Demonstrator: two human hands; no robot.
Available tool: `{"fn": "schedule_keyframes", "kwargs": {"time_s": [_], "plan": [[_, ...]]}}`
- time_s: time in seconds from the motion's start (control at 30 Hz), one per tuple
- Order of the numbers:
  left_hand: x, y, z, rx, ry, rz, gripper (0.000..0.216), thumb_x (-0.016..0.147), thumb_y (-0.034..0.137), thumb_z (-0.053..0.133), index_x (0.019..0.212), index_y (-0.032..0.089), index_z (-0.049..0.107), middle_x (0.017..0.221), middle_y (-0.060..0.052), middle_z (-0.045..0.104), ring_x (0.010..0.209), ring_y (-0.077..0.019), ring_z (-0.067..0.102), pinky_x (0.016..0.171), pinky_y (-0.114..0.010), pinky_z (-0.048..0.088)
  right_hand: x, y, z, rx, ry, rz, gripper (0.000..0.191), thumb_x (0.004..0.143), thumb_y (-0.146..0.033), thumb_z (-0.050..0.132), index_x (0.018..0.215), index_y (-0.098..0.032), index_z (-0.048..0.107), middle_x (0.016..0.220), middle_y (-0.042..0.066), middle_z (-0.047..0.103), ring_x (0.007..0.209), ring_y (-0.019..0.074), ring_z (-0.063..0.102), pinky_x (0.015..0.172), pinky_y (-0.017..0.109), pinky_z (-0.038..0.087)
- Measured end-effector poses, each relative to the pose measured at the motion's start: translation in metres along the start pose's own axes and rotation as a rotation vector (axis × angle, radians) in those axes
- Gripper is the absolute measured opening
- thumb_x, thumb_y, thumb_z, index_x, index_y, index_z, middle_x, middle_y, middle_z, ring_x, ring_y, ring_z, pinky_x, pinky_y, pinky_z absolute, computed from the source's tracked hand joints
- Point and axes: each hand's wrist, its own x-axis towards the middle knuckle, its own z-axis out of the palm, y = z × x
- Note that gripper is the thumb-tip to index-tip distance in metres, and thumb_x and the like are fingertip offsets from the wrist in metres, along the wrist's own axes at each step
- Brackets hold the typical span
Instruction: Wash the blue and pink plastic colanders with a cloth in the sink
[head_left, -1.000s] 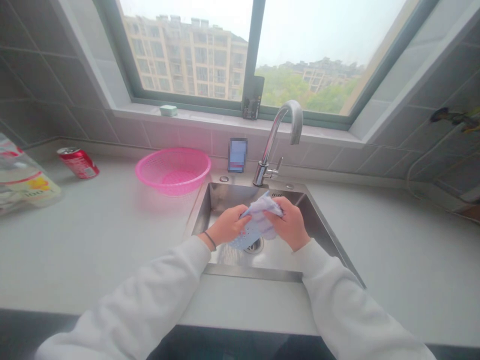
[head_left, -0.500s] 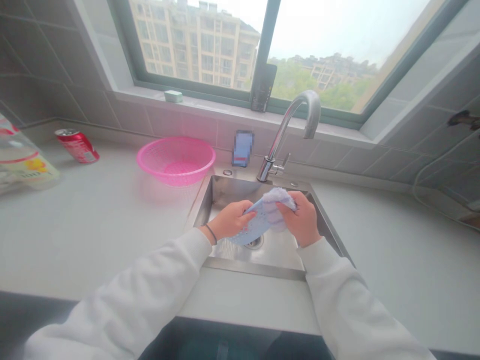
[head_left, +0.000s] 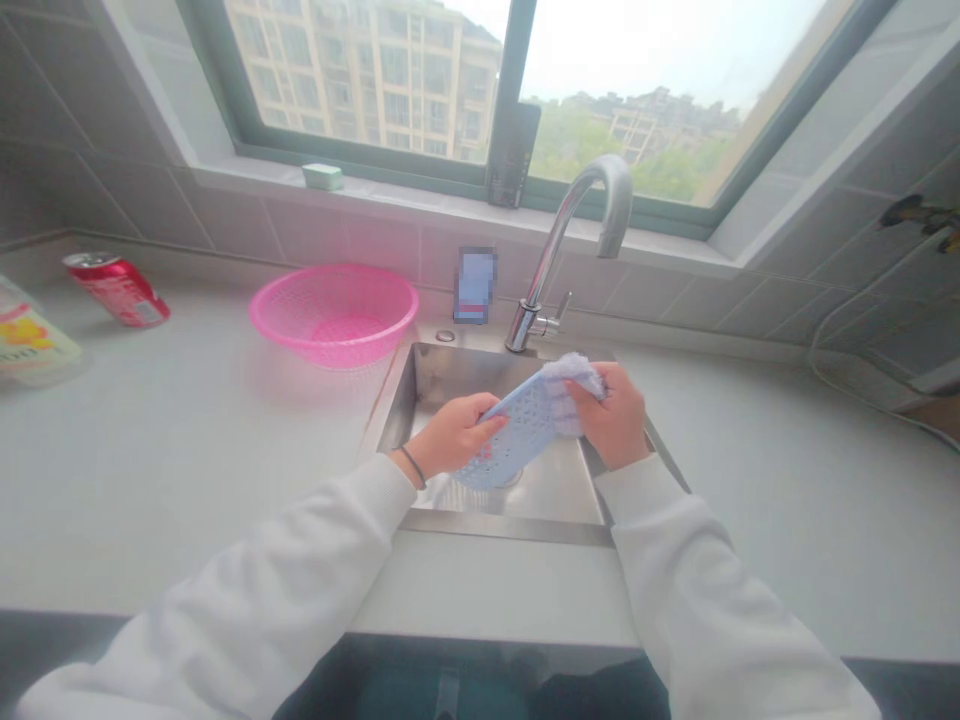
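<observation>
Over the steel sink (head_left: 450, 375), a light blue plastic basket (head_left: 502, 450) with rows of holes is held tilted. My left hand (head_left: 454, 432) grips the basket's left side, thumb on top near the rim. My right hand (head_left: 616, 415) is closed on a fluffy white-and-lilac cloth (head_left: 566, 385), which is folded over the basket's right end. The cloth hides that end of the rim, and the right fingers behind it cannot be seen.
A chrome faucet (head_left: 574, 225) rises behind the sink. Left of it stand a pink basket (head_left: 330, 325), a red can (head_left: 124, 290) and a partly visible bottle (head_left: 30, 335). A phone-like device (head_left: 474, 285) leans at the back; a green block (head_left: 322, 177) sits on the sill.
My right hand and the cloth have shifted a little right along the basket, baring more of its holes. The whole scene sits slightly left, as the head view has turned.
</observation>
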Motion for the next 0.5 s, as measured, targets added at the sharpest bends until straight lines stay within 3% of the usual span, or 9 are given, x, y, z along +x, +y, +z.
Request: {"fn": "schedule_keyframes", "kwargs": {"time_s": [0.1, 0.2, 0.4, 0.5], "plan": [[0.001, -0.005, -0.003, 0.025, 0.013, 0.019, 0.029, 0.090, 0.043, 0.053, 0.093, 0.015, 0.060, 0.073, 0.001, 0.057, 0.055, -0.0109, 0.057, 0.048, -0.022, 0.047, -0.017, -0.031, 0.006, 0.052, -0.160, -0.105, 0.035, 0.080, -0.058, 0.063, 0.088, -0.023, 0.064, 0.075, 0.003, 0.068, 0.065, 0.0179, 0.059, 0.066, 0.031, 0.049], [0.003, -0.008, -0.004, 0.050, 0.010, 0.031, 0.029, 0.089, 0.043, 0.053, 0.091, 0.015, 0.060, 0.074, 0.000, 0.058, 0.056, -0.0114, 0.058, 0.048, -0.022, 0.048, -0.022, -0.040, 0.008, 0.087, -0.278, -0.137, 0.036, 0.078, -0.059, 0.065, 0.087, -0.024, 0.065, 0.072, 0.001, 0.067, 0.062, 0.0167, 0.058, 0.064, 0.029, 0.048], [0.001, -0.002, -0.001, 0.013, 0.011, -0.001, 0.027, 0.089, 0.041, 0.053, 0.091, 0.016, 0.060, 0.075, 0.001, 0.056, 0.057, -0.0103, 0.058, 0.047, -0.021, 0.049, 0.005, 0.012, 0.004, 0.029, 0.010, 0.087, 0.034, 0.082, -0.054, 0.060, 0.089, -0.021, 0.062, 0.078, 0.003, 0.067, 0.073, 0.0201, 0.061, 0.070, 0.033, 0.050], [-0.001, 0.000, -0.002, -0.008, 0.025, 0.007, 0.025, 0.089, 0.039, 0.054, 0.090, 0.015, 0.061, 0.076, 0.001, 0.057, 0.059, -0.0110, 0.058, 0.050, -0.023, 0.051, 0.013, 0.036, 0.002, 0.143, 0.041, 0.150, 0.037, 0.091, -0.054, 0.046, 0.096, -0.020, 0.059, 0.082, 0.005, 0.067, 0.075, 0.0210, 0.065, 0.065, 0.034, 0.052]]}}
